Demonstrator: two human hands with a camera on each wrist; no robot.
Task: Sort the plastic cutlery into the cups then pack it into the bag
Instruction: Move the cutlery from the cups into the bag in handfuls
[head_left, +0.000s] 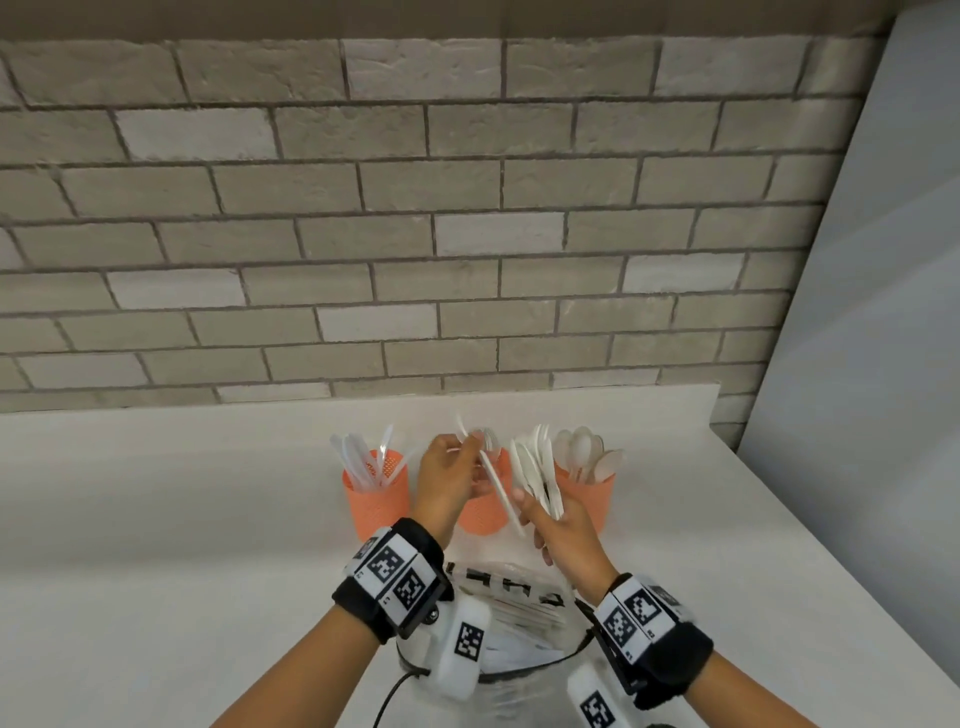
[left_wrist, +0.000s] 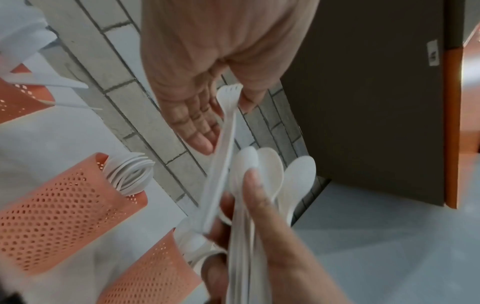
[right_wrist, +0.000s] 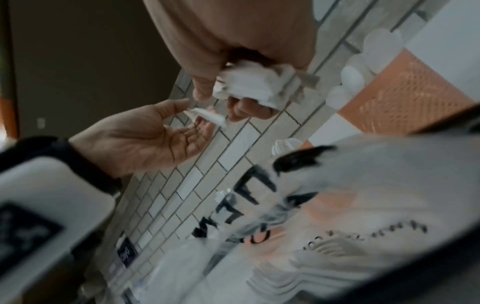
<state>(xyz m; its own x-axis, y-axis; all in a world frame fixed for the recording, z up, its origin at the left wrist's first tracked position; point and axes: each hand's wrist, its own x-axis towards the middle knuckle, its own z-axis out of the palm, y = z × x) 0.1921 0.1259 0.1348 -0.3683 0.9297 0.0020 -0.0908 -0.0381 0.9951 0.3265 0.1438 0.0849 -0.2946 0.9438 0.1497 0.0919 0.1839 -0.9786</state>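
Observation:
Three orange perforated cups stand in a row on the white counter: the left cup (head_left: 376, 499) with clear and white pieces, the middle cup (head_left: 485, 512) behind my hands, and the right cup (head_left: 592, 496) with spoons. My left hand (head_left: 465, 449) (left_wrist: 227, 123) pinches a single white cutlery piece (head_left: 498, 483) (left_wrist: 221, 164) near its top. Its lower end reaches my right hand (head_left: 535, 506) (left_wrist: 241, 195). That hand grips a bundle of white spoons (head_left: 537, 465) (left_wrist: 270, 166) above the middle and right cups. A clear bag (head_left: 519, 608) (right_wrist: 363, 195) with black lettering lies open below my wrists.
A grey brick wall (head_left: 467, 208) rises straight behind the cups. A pale panel (head_left: 857, 364) closes off the right side, where the counter (head_left: 156, 519) edge runs diagonally. A black cable (head_left: 395, 696) hangs by my left wrist. The bag holds stacked white cutlery (right_wrist: 298, 273).

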